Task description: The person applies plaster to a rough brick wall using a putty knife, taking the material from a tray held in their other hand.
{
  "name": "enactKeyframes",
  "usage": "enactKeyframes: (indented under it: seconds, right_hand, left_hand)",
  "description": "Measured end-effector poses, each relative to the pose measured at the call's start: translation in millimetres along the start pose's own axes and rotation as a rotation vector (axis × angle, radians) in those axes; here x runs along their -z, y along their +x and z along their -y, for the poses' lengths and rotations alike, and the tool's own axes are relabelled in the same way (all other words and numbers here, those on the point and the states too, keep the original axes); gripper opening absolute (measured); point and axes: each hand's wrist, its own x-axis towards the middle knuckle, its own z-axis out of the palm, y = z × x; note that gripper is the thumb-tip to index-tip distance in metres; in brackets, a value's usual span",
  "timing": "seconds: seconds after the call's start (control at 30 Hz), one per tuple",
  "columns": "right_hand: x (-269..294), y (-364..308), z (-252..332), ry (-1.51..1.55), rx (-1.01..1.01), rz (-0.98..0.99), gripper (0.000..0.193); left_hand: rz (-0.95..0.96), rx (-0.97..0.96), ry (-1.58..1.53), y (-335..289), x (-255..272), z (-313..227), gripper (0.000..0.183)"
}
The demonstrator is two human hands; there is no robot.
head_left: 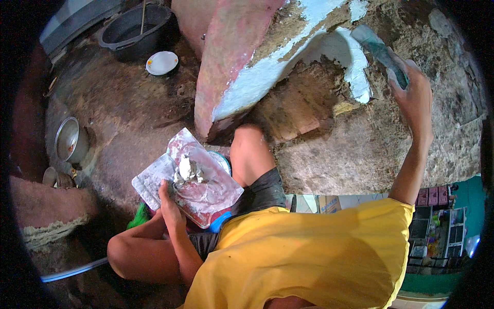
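In my left hand [175,210] is a flat reddish board [224,193] smeared with white, its thumb lying over the near edge. A lump of white putty [186,170] sits on the board, beside a flat white-coated piece [153,180]. My right hand, [416,95] raised at the far right, is closed round a putty knife [378,49] with a greenish, white-stained body. The knife's tip is at the edge of fresh white putty [356,72] on the rough wall [437,67]. A white-coated strip [247,92] runs along the edge of the pink wall section.
A large dark basin [136,44] stands at the far left with a stick in it. Near it lies a white plate [162,63]; a metal bowl [72,140] sits farther left. Bright green bristles [138,215] show by my left knee. A recess [298,98] opens below the white strip.
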Motion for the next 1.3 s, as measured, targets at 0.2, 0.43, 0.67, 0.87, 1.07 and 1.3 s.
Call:
enactKeyframes:
  seconds: [0.2,0.43,0.67,0.87,1.07,1.3]
  right_hand:
    - [-24.4,-2.4,11.5,0.149,0.011,0.068,0.028]
    - [-41.2,-1.4,16.8,0.214,-0.034,0.098,0.023]
    - [-57.4,-1.8,10.9,0.104,-0.030,0.112,0.023]
    - [-51.4,-9.9,12.1,0.101,-0.018,0.154,0.023]
    - [-27.1,-28.2,19.9,0.177,-0.057,0.101,0.027]
    - [-44.5,-3.1,20.2,0.244,-0.060,0.158,0.027]
  left_hand:
    - [0.011,0.005,-0.030,-0.2,1.4,0.4,0.049]
    - [0.023,0.004,-0.053,-0.6,2.6,1.5,0.049]
    - [0.013,0.009,-0.070,3.0,6.3,4.6,0.049]
    - [0.009,-0.009,-0.042,8.0,9.4,10.2,0.050]
    - [0.016,0.037,-0.060,11.1,15.5,14.7,0.048]
    - [0.033,-0.044,-0.040,6.4,8.2,8.9,0.047]
